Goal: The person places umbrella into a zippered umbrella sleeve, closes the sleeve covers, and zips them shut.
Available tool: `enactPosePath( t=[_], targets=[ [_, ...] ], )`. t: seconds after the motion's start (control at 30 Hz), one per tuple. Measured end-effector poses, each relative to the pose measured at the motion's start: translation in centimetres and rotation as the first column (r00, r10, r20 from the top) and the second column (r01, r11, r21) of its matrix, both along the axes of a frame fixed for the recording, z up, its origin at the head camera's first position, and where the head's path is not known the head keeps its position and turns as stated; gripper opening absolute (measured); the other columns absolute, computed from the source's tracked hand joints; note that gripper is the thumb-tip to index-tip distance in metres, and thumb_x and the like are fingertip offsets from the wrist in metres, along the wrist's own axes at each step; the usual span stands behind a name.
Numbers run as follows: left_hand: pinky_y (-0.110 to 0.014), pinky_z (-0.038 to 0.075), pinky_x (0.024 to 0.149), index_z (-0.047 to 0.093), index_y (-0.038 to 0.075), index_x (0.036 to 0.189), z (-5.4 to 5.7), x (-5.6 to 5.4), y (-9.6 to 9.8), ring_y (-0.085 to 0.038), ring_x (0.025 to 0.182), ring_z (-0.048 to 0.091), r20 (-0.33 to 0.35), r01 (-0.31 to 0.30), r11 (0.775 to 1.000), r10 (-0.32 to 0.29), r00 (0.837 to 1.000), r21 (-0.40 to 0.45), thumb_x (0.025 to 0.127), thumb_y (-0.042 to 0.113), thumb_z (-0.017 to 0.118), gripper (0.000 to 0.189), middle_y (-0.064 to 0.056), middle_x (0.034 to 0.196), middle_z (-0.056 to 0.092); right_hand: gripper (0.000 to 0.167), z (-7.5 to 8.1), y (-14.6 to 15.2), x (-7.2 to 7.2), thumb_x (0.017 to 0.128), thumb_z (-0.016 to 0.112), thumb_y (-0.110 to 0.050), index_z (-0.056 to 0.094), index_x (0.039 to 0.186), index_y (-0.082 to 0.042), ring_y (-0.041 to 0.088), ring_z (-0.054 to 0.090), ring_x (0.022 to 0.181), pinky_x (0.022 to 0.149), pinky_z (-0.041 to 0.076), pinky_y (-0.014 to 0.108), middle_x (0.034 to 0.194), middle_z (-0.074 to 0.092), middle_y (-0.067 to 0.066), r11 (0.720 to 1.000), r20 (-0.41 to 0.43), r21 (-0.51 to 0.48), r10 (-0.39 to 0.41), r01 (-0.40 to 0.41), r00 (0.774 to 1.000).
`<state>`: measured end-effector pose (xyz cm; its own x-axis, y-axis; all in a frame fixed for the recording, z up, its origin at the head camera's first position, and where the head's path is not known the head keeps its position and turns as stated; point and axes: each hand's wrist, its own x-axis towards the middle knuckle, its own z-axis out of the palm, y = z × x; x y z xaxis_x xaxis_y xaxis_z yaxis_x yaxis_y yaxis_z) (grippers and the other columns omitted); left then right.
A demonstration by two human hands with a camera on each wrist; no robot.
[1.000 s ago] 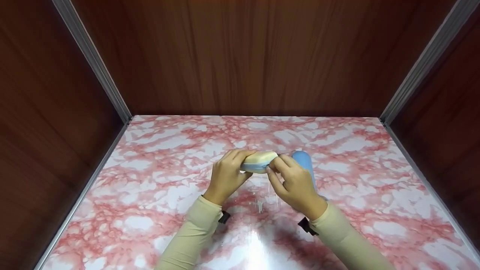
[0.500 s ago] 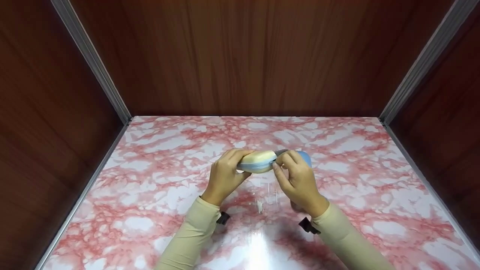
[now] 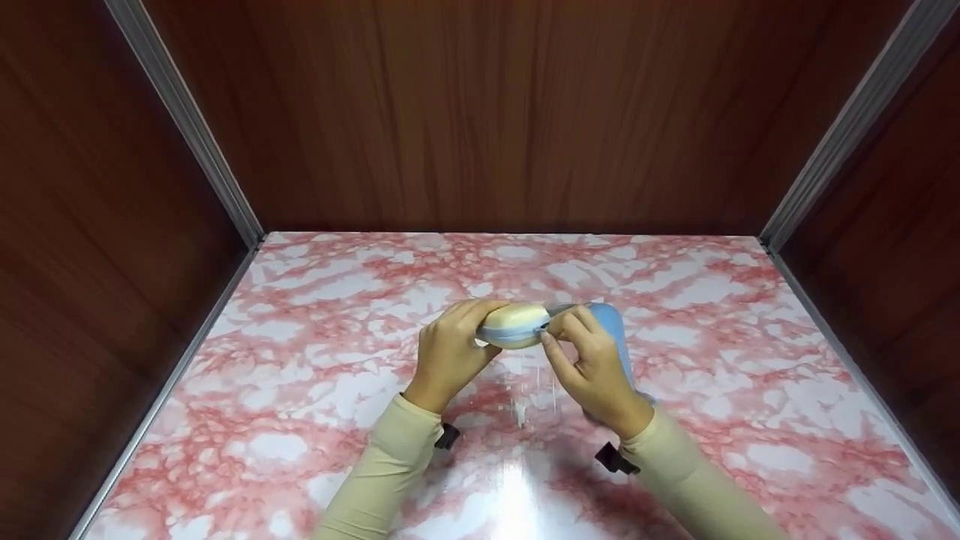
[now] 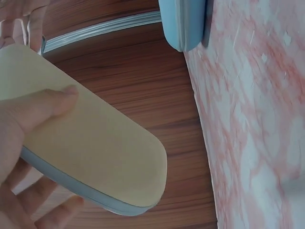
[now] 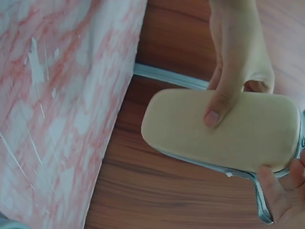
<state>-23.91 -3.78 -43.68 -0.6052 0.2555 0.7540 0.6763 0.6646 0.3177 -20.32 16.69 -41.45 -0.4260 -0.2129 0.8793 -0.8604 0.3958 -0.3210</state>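
A cream zip case [image 3: 514,319] with a blue-grey zipper band is held up over the table. My left hand [image 3: 454,349] grips its left end, thumb on one face [image 4: 52,107] and fingers on the other. At the opposite end my right hand [image 3: 592,360] pinches at the zipper [image 3: 541,329] with thumb and index finger. In the right wrist view, a grey fabric strip [image 5: 261,202] hangs from the case's edge beside the right fingers. Behind the right hand lies a blue case [image 3: 611,322], partly hidden by that hand.
The table [image 3: 337,300] has a red and white marbled top. Dark wood panels [image 3: 480,112] enclose it at the back and both sides, with metal strips [image 3: 202,142] along the corners. Light scuff marks [image 3: 520,412] show near the table's middle.
My right hand shifted slightly right along the zip case's end, then came back a little left. The left hand keeps its grip, and the case has turned slightly.
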Motion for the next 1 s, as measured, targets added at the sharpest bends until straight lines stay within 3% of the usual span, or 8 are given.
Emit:
enactPosePath(
  t=[0.1,0.37,0.57,0.7,0.8,1.0],
  targets=[
    [-0.038,0.057,0.084,0.072,0.027,0.116,0.2,0.1,0.1,-0.012,0.107,0.065,0.003,-0.016,1.0,0.016,1.0,0.006,0.073,0.022,0.09,0.047,0.009,0.113,0.071,0.015,0.4,-0.3,0.3,0.08,0.064,0.015,0.058,0.081,0.001,0.026,0.059,0.082,0.081,0.05,0.018,0.084,0.055,0.014,1.0,-0.019,-0.022,0.01,-0.01,1.0],
    [-0.036,0.052,0.093,0.07,0.019,0.117,0.1,-0.3,0.2,-0.015,0.109,0.064,-0.013,0.093,0.992,-0.093,0.996,0.086,0.069,0.009,0.091,0.054,0.005,0.115,0.07,0.018,-0.3,0.1,-0.2,0.081,0.063,0.016,0.058,0.08,-0.001,0.025,0.061,0.084,0.079,0.052,0.019,0.089,0.059,0.014,0.994,0.005,-0.075,0.079,-0.078,0.997],
    [-0.034,0.048,0.099,0.07,0.014,0.118,-0.3,-0.5,0.0,-0.016,0.114,0.062,-0.033,0.191,0.972,-0.188,0.982,0.14,0.071,0.01,0.09,0.051,0.002,0.121,0.069,0.018,1.5,-0.4,1.2,0.08,0.058,0.025,0.056,0.08,0.006,0.025,0.061,0.084,0.074,0.056,0.021,0.087,0.056,0.021,0.977,0.058,-0.131,0.175,-0.166,0.983],
    [-0.033,0.048,0.1,0.069,0.013,0.119,-0.4,-0.6,0.0,-0.015,0.114,0.062,-0.035,0.239,0.955,-0.236,0.971,0.176,0.073,0.009,0.089,0.05,0.001,0.122,0.068,0.017,2.2,-0.5,1.6,0.081,0.056,0.026,0.055,0.081,0.009,0.02,0.059,0.084,0.071,0.056,0.021,0.086,0.054,0.021,0.97,0.096,-0.162,0.197,-0.18,0.976],
    [-0.034,0.049,0.099,0.068,0.011,0.119,-0.5,-0.7,0.2,-0.016,0.113,0.062,-0.038,0.267,0.944,-0.264,0.964,0.194,0.073,0.007,0.089,0.051,0.0,0.122,0.068,0.016,2.1,-0.5,1.5,0.081,0.058,0.024,0.057,0.082,0.008,0.018,0.057,0.08,0.073,0.055,0.019,0.085,0.055,0.018,0.976,0.066,-0.153,0.164,-0.152,0.984],
    [-0.034,0.047,0.101,0.068,0.008,0.118,-0.6,-0.8,0.4,-0.02,0.116,0.062,-0.075,0.276,0.935,-0.266,0.961,0.223,0.071,0.001,0.088,0.052,-0.005,0.123,0.068,0.016,0.2,0.1,0.2,0.081,0.065,0.016,0.062,0.083,0.001,0.022,0.061,0.08,0.079,0.054,0.02,0.085,0.06,0.011,0.992,0.007,-0.108,0.069,-0.068,0.998]
  ],
)
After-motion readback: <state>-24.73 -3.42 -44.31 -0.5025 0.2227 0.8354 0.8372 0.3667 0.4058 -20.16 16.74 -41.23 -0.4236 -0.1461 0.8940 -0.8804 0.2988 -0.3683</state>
